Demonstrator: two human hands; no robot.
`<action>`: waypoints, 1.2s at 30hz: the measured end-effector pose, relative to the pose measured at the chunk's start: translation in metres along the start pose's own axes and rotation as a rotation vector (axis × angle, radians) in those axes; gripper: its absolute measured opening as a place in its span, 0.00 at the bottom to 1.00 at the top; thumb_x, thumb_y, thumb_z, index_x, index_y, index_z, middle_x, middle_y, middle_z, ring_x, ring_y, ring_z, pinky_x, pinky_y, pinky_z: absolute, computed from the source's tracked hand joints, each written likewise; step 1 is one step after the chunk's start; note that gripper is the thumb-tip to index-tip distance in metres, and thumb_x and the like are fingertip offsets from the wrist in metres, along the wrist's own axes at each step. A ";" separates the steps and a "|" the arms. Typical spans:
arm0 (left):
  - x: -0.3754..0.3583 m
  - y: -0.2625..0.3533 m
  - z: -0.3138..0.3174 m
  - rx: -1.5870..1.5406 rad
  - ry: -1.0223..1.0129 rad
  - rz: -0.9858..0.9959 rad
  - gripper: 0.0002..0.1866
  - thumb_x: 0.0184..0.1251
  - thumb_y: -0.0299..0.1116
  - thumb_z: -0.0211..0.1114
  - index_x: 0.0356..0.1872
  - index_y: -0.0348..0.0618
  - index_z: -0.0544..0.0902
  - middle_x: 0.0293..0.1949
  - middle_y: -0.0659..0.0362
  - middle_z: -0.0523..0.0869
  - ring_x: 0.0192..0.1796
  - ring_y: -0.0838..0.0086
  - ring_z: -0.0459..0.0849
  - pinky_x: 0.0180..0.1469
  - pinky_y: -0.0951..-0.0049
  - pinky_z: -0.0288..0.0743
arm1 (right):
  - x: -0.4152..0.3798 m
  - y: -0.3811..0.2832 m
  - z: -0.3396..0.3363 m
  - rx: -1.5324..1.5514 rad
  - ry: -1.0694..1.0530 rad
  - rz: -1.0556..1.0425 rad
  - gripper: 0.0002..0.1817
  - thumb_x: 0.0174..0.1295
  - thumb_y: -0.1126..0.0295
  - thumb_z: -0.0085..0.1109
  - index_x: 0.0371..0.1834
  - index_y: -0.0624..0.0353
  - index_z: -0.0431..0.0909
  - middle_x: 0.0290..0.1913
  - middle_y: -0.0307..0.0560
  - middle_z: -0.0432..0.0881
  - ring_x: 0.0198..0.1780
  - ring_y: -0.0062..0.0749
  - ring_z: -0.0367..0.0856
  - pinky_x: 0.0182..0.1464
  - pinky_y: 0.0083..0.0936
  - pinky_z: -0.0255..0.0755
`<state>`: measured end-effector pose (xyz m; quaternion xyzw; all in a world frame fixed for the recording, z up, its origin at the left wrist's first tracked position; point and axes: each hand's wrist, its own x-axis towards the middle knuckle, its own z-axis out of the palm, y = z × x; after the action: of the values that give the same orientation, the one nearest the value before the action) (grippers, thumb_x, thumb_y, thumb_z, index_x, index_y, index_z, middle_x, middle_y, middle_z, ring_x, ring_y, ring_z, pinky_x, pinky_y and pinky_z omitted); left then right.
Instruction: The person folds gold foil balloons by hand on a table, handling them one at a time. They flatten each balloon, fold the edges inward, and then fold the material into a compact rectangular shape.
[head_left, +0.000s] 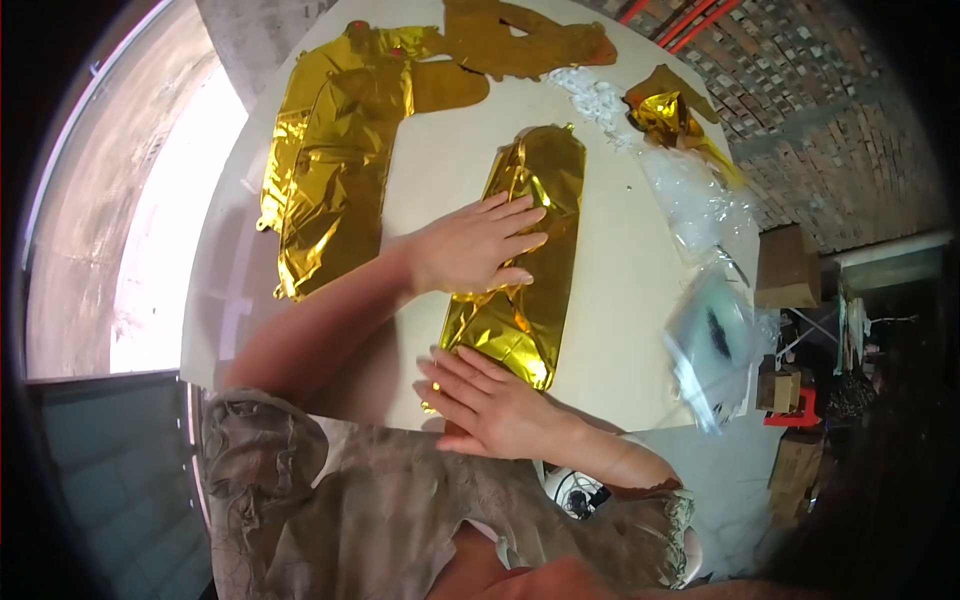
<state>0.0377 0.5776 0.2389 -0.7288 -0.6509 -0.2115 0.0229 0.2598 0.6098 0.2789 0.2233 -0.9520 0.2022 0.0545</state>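
Note:
A long gold foil piece (545, 240) lies on the pale table (620, 330) in front of me, creased and shiny toward its near end. My left hand (480, 245) rests on its middle, palm down with the fingers apart. Over the near end, by the table's edge, my right hand (495, 405) lies with its fingers stretched out, covering part of the foil. To the left is a larger stack of crumpled gold foil (340, 150). Neither hand has anything gripped in its fingers.
More flat gold foil (520, 40) lies at the far side, with a crumpled piece (668, 112) at the far right. Small white pieces (592, 98), clear plastic (700, 200) and a transparent bag (712, 335) line the right side. Cardboard boxes (788, 268) stand beyond.

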 end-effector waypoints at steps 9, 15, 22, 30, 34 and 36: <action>0.002 0.004 -0.009 -0.049 -0.025 -0.002 0.32 0.73 0.50 0.60 0.69 0.37 0.72 0.74 0.44 0.66 0.79 0.51 0.58 0.81 0.53 0.48 | -0.006 0.152 -0.036 -0.227 0.261 0.482 0.31 0.71 0.65 0.54 0.74 0.68 0.61 0.78 0.65 0.58 0.79 0.61 0.53 0.79 0.50 0.47; 0.000 0.005 -0.011 -0.039 0.080 -0.015 0.33 0.76 0.53 0.55 0.70 0.36 0.71 0.74 0.44 0.66 0.79 0.51 0.58 0.80 0.54 0.49 | -0.006 0.159 -0.037 -0.242 0.143 0.506 0.33 0.74 0.62 0.50 0.76 0.69 0.58 0.79 0.64 0.55 0.81 0.59 0.49 0.80 0.50 0.43; -0.001 0.004 -0.006 0.007 0.061 -0.036 0.30 0.76 0.49 0.56 0.67 0.35 0.74 0.74 0.45 0.66 0.78 0.50 0.59 0.81 0.54 0.48 | -0.007 0.160 -0.035 -0.275 0.138 0.485 0.33 0.73 0.61 0.51 0.78 0.65 0.58 0.80 0.60 0.54 0.81 0.58 0.48 0.81 0.50 0.41; -0.002 0.005 -0.007 -0.017 0.024 -0.056 0.30 0.75 0.49 0.58 0.68 0.36 0.73 0.74 0.45 0.66 0.78 0.51 0.59 0.81 0.53 0.49 | -0.012 0.148 -0.049 -0.201 0.114 0.450 0.33 0.74 0.60 0.49 0.78 0.63 0.57 0.81 0.60 0.53 0.82 0.57 0.45 0.81 0.51 0.37; -0.002 0.005 -0.006 -0.024 0.016 -0.075 0.31 0.74 0.49 0.59 0.69 0.38 0.73 0.75 0.45 0.65 0.78 0.51 0.59 0.81 0.54 0.49 | -0.041 0.116 -0.073 -0.167 -0.014 0.315 0.32 0.69 0.66 0.55 0.76 0.62 0.62 0.79 0.56 0.58 0.80 0.54 0.54 0.80 0.50 0.45; -0.002 0.004 -0.006 -0.032 0.022 -0.081 0.31 0.74 0.49 0.59 0.69 0.38 0.72 0.75 0.46 0.65 0.79 0.51 0.59 0.81 0.54 0.48 | -0.051 0.114 -0.077 -0.202 -0.068 0.285 0.32 0.66 0.69 0.60 0.74 0.61 0.65 0.78 0.54 0.62 0.79 0.52 0.59 0.79 0.49 0.51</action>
<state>0.0397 0.5737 0.2449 -0.6998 -0.6760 -0.2305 0.0098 0.2557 0.7555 0.2976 0.0864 -0.9908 0.1034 0.0151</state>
